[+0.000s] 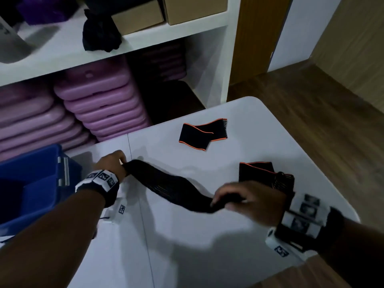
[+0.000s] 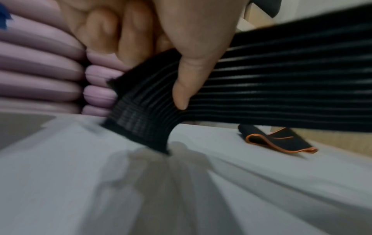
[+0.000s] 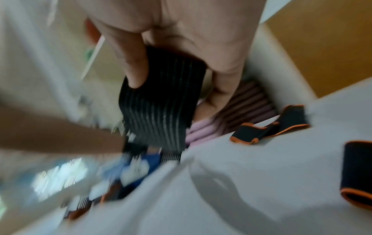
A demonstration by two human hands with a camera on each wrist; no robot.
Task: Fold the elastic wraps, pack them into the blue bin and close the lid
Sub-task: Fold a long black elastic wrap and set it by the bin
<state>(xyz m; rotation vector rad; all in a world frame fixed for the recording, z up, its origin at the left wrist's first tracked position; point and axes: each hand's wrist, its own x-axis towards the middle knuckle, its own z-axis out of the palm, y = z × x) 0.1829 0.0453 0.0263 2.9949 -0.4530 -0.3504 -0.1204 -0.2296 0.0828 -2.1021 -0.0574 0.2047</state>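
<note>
A long black ribbed elastic wrap (image 1: 172,183) stretches above the white table (image 1: 207,256) between both hands. My left hand (image 1: 116,163) pinches its left end (image 2: 145,120), thumb on top. My right hand (image 1: 245,199) grips the other end (image 3: 161,108) between thumb and fingers. A folded black wrap with orange edging (image 1: 202,134) lies further back on the table. Another folded wrap (image 1: 264,173) lies just beyond my right hand. The blue bin (image 1: 31,183) stands open at the table's left edge.
White shelves behind the table hold stacked purple pads (image 1: 99,100), cardboard boxes (image 1: 195,9) and a dark bundle of cloth (image 1: 99,34). Wooden floor (image 1: 311,121) lies to the right of the table's rounded corner.
</note>
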